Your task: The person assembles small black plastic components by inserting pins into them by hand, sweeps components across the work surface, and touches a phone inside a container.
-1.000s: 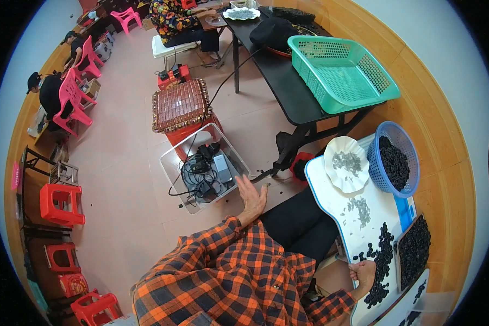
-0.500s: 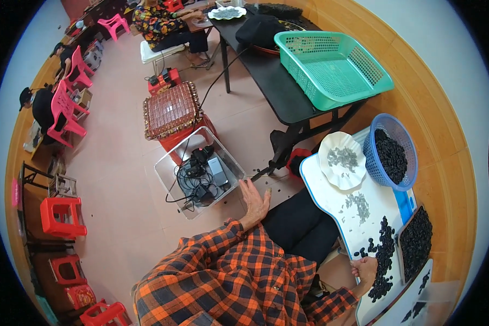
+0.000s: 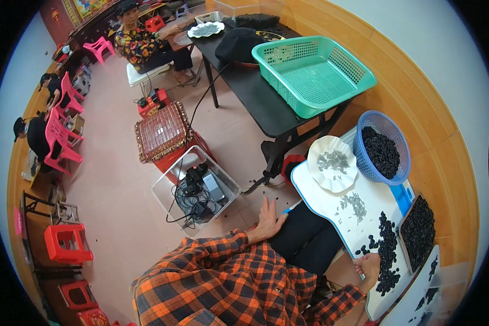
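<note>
My left hand (image 3: 269, 220) is open, fingers spread, beside my dark trousers (image 3: 294, 227) at the knee. At the near edge of a white tabletop (image 3: 323, 206), my right hand (image 3: 368, 266) is closed with curled fingers; whatever they may hold is hidden. Next to it lies a long scatter of small black seed-like pieces (image 3: 387, 247). Farther up the tabletop is a small spread of pale translucent bits (image 3: 353, 207). More such bits lie on a white wavy-rimmed plate (image 3: 339, 182). A blue basket (image 3: 364, 163) full of black pieces stands beside the plate.
A tray of black pieces (image 3: 418, 231) sits at the right. A green basket (image 3: 309, 103) rests on a black table (image 3: 271, 122). On the floor stands a clear bin (image 3: 163, 195) with cables, near a red mat-topped stool (image 3: 163, 133). Other people sit farther off.
My left hand has drawn back a little from beside the clear bin, its fingers still spread. The view has shifted, showing more of the far room. My right hand stays closed by the black pieces.
</note>
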`<state>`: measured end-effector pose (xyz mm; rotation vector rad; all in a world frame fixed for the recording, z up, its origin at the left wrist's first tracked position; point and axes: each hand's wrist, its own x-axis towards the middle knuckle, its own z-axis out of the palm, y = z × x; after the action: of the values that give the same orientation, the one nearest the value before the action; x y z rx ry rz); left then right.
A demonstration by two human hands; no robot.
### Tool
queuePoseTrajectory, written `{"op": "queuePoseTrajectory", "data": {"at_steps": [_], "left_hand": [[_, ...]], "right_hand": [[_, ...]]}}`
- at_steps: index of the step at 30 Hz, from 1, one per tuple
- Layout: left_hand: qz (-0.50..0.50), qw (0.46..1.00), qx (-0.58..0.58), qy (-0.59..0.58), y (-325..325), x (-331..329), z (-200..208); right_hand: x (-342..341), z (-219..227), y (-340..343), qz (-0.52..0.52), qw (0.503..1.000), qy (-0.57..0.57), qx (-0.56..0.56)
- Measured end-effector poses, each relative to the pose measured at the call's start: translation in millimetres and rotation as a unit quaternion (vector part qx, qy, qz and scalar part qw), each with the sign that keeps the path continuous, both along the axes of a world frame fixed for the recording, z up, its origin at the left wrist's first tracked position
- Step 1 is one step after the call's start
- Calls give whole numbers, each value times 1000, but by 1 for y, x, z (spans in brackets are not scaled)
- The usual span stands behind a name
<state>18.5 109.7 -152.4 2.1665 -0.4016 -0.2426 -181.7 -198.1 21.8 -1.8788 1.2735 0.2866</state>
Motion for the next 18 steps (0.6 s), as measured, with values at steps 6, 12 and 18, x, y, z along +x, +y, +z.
{"op": "queuePoseTrajectory", "data": {"at_steps": [6,12,18], "left_hand": [[-179,981,57,56,-14,-7,22],[-283,952,112,32,-17,-11,30],[-277,951,132,47,-20,-14,30]], "right_hand": [[-1,-6,-1,6,1000,15,-13],[-2,0,3,14,1000,-12,-26],[-2,-2,4,5,1000,-11,-15]]}}
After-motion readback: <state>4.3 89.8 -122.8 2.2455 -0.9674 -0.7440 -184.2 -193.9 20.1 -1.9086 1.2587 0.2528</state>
